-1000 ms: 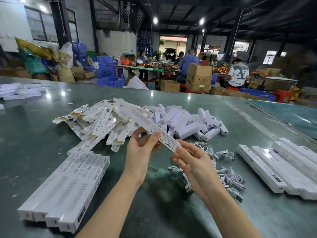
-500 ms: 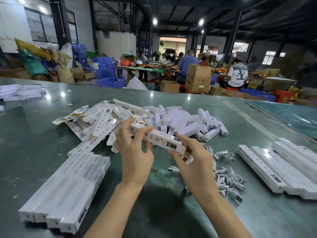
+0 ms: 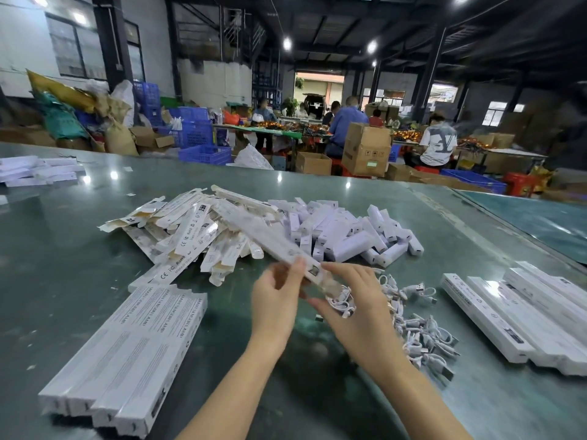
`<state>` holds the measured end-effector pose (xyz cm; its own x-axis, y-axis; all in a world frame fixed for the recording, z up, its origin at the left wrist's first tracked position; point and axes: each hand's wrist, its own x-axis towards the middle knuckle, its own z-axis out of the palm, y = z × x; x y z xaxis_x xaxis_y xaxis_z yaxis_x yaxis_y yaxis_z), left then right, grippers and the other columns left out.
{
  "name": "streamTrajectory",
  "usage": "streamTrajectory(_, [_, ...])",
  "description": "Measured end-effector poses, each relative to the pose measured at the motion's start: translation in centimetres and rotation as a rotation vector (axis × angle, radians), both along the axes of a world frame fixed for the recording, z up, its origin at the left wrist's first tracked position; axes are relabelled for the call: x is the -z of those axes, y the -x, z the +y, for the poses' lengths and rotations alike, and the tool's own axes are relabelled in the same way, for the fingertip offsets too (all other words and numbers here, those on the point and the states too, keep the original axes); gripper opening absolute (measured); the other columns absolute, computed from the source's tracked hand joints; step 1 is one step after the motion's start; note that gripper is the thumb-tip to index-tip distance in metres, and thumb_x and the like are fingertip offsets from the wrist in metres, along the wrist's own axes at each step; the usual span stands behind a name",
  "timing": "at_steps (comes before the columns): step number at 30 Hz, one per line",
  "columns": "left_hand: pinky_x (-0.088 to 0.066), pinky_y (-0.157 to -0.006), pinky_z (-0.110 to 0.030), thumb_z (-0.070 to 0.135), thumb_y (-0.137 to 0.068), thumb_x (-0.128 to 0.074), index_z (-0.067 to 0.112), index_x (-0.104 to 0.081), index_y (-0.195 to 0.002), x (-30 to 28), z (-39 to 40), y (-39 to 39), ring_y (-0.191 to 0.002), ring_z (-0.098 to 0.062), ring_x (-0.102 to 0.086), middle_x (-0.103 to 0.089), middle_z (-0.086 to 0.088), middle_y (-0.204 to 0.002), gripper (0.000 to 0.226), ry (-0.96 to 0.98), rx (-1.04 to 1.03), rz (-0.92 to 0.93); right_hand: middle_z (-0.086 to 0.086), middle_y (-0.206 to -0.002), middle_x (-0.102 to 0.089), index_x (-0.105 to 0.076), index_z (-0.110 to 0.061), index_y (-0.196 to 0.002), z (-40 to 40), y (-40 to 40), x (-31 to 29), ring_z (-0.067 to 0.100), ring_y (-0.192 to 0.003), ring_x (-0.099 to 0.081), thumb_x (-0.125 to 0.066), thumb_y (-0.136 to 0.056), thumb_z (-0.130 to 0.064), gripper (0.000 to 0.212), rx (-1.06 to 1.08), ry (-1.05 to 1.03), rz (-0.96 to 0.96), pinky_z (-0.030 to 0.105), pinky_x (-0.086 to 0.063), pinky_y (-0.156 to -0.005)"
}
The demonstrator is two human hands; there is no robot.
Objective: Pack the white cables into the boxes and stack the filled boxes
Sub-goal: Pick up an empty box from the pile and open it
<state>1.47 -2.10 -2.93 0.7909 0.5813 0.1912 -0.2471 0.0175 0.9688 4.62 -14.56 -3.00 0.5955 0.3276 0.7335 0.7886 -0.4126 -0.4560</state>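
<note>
White card boxes [image 3: 127,354], closed and laid side by side, are seen at the left of the green worktop [image 3: 63,249], near the front edge. Behind them a heap of flat, unfolded sleeves [image 3: 187,230] is spread, and next to it a pile of short white blocks [image 3: 349,233].

At the middle, one long box [image 3: 270,239] is held slanted above the worktop, its far end over the heap and its near end between the hands. The left hand [image 3: 276,300] is closed round that near end, thumb and fingertips pinching it. The right hand [image 3: 359,309] is placed just beside the box mouth, fingers curled; a cable [image 3: 341,301] lies just under them, but whether it is actually pinched cannot be told through the blur.

Half a second ago the box was gripped level by both hands, one at each end. It has since been tilted and left to the left hand alone, while the right has been brought down towards the cables. From this it is judged that the box has been opened up and that a cable is about to be fed in.

Further right the loose cables [image 3: 419,335] are strewn, touching one another, and beyond them a row of boxes [image 3: 524,315] is laid. No stacking of this box is yet possible.
</note>
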Motion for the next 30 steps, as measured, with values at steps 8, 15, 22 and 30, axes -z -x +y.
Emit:
streamTrajectory(8, [-0.041, -0.059, -0.012, 0.032, -0.095, -0.062, 0.025, -0.046, -0.081, 0.4, 2.5, -0.7, -0.064, -0.012, -0.059, -0.060, 0.001, -0.074, 0.022, 0.010, -0.542, -0.226, -0.003, -0.136, -0.049, -0.051, -0.036, -0.133, 4.2, -3.8, -0.4, 0.023, -0.125, -0.030, -0.042, -0.099, -0.043, 0.037, 0.161, 0.452, 0.254, 0.037, -0.023, -0.104])
streamTrajectory(15, [-0.044, -0.059, -0.009, 0.031, -0.092, -0.064, 0.024, -0.050, -0.088, 0.8, 2.7, -1.1, -0.065, 0.002, -0.059, -0.062, 0.007, -0.081, 0.016, 0.023, -0.548, -0.254, 0.009, -0.140, -0.044, -0.047, -0.032, -0.137, 8.6, -6.1, -0.5, 0.032, -0.133, -0.027, -0.034, -0.100, -0.050, 0.044, 0.235, 0.907, 0.227, 0.050, -0.016, -0.108])
streamTrajectory(22, [-0.051, -0.073, -0.053, 0.033, -0.093, -0.064, 0.022, -0.053, -0.086, 0.6, 2.7, -1.2, -0.074, -0.034, -0.059, -0.065, -0.015, -0.090, 0.018, 0.117, -0.467, -0.194, 0.009, -0.112, -0.061, -0.053, -0.020, -0.129, 6.6, -5.6, -1.1, 0.025, -0.108, -0.046, -0.054, -0.096, -0.017, 0.033, 0.193, 0.356, 0.154, 0.035, -0.036, -0.092])
streamTrajectory(30, [-0.040, -0.039, -0.019, 0.038, -0.093, -0.063, 0.010, -0.057, -0.078, 0.3, 2.4, -1.2, -0.041, -0.004, -0.047, -0.058, 0.007, -0.061, 0.033, 0.226, -0.307, -0.138, -0.015, -0.064, -0.053, -0.059, -0.023, -0.092, -0.1, -0.6, -2.2, 0.004, -0.057, -0.047, -0.060, -0.094, -0.027, 0.005, 0.004, -0.628, 0.376, 0.014, -0.040, -0.053])
